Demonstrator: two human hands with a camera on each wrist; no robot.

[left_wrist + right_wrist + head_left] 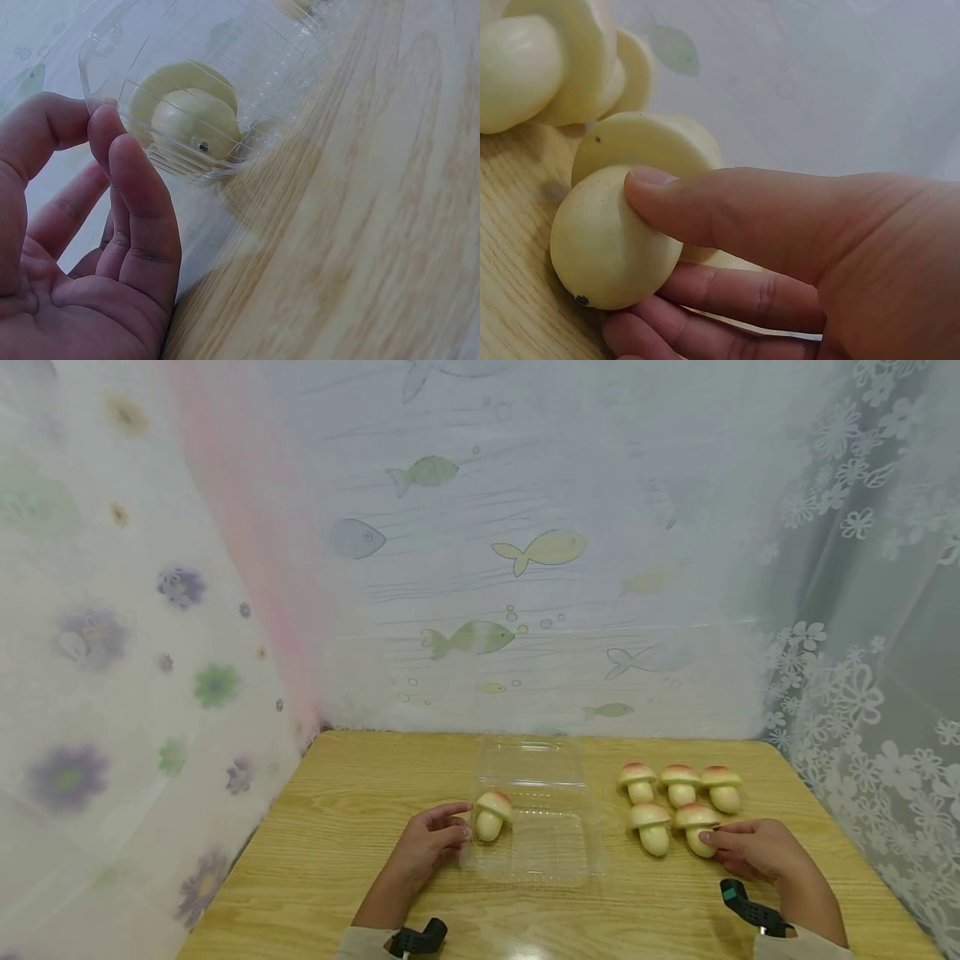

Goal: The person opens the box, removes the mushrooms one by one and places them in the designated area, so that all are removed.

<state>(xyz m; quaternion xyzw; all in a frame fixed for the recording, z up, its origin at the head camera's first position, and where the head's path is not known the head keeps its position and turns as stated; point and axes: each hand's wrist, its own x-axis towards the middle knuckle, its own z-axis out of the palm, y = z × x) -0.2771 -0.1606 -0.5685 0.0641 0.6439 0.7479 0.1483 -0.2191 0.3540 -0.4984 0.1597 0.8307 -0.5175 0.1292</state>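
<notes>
A clear plastic clamshell box (551, 852) lies on the table with its lid (531, 764) folded back toward the wall. Inside its left part rests one toy mushroom (490, 822), cream with a reddish cap. My left hand (431, 843) pinches the box's left rim between thumb and fingers, seen closely in the left wrist view (97, 225). To the right of the box, my right hand (757, 852) grips the stem of another toy mushroom (615, 240), thumb on top and fingers underneath. That mushroom is the front right one of a group.
Several more toy mushrooms (680, 785) lie in two rows beside the held one. The wooden table (337, 860) meets a fish-print curtain (540, 610) at the back. Flowered curtains hang at the left (112, 693) and right (885, 693).
</notes>
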